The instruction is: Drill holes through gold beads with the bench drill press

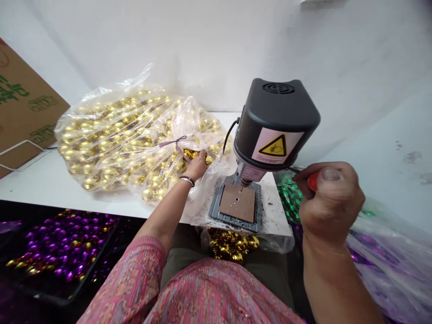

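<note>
My left hand (pixel 197 167) reaches into an opening in a large clear plastic bag (pixel 126 150) of shiny gold balls. Its fingers are among the gold balls (pixel 192 154) there and partly hidden, so I cannot see whether one is gripped. At the right, my right hand (pixel 326 198) is closed round the red knob (pixel 313 181) on the lever of a black bench drill press (pixel 278 121). Below its chuck (pixel 246 181) lies a brown square block (pixel 237 202) with a small hole, on the grey slotted base (pixel 216 211). No ball sits on the block.
A purple tie (pixel 173 141) cinches the bag. More gold balls (pixel 232 243) lie in plastic at my lap. Dark shavings dot the white table (pixel 270 198). A bin of purple balls (pixel 64 243) is lower left, a cardboard box (pixel 30 103) far left, green balls (pixel 290 198) behind my right hand.
</note>
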The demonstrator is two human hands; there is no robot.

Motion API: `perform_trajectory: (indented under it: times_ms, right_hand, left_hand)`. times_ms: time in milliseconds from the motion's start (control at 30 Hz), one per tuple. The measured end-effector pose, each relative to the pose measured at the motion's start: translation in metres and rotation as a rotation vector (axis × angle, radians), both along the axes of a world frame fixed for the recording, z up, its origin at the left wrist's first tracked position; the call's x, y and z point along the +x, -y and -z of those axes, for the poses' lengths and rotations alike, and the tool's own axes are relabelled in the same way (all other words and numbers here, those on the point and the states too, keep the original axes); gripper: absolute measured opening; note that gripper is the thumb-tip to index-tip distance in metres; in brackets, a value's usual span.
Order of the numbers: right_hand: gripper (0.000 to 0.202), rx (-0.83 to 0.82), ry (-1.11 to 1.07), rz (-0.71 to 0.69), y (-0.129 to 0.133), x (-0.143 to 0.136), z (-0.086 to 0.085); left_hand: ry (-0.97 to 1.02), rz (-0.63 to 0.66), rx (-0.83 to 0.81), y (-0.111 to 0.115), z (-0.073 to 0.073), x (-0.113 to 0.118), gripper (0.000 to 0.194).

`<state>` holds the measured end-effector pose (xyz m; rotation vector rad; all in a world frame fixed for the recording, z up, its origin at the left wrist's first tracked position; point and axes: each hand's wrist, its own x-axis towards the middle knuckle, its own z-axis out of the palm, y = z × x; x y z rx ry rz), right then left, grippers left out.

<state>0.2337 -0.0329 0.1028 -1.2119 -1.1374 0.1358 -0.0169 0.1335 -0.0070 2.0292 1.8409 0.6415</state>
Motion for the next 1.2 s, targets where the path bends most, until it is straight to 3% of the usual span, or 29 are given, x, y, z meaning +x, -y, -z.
perform_trajectory:
  times_ms: [67, 167, 300, 433, 567, 667, 833, 967, 1200]
  right_hand:
    - [0.036, 0.005, -0.001, -0.014, 0.001, 0.0, 0.0]
    - [0.037, 0.012, -0.005, -0.034, 0.001, 0.0, 0.001]
    - [0.039, 0.039, -0.024, -0.05, 0.0, 0.0, 0.003]
    - [0.042, 0.041, 0.011, -0.05, 0.001, 0.0, 0.005]
    - [0.043, 0.033, 0.061, -0.085, 0.002, 0.001, 0.005]
    - [0.041, 0.048, 0.091, -0.118, 0.003, 0.001, 0.004]
    - [0.041, 0.093, 0.117, -0.137, 0.004, -0.001, -0.002]
    - [0.039, 0.118, 0.119, -0.144, 0.005, -0.002, -0.004]
    - [0.04, 0.035, 0.119, -0.17, 0.008, -0.001, -0.004]
  left_hand:
    - [0.144, -0.006, -0.016, 0.014, -0.006, -0.008, 0.047]
    - [0.531, -0.021, -0.132, 0.044, -0.016, -0.023, 0.058]
    - [0.941, 0.138, -0.222, 0.089, -0.024, -0.029, 0.065]
    - [1.315, 0.265, -0.395, 0.123, -0.019, -0.007, 0.068]
    - [1.552, 0.23, -0.625, 0.139, -0.008, 0.022, 0.073]
    - [1.492, 0.138, -0.67, 0.14, -0.002, 0.037, 0.07]
    - [1.192, 0.069, -0.602, 0.136, -0.001, 0.049, 0.047]
    - [0.948, 0.063, -0.478, 0.133, -0.002, 0.056, 0.048]
    - [0.781, 0.045, -0.423, 0.126, 0.001, 0.072, 0.051]
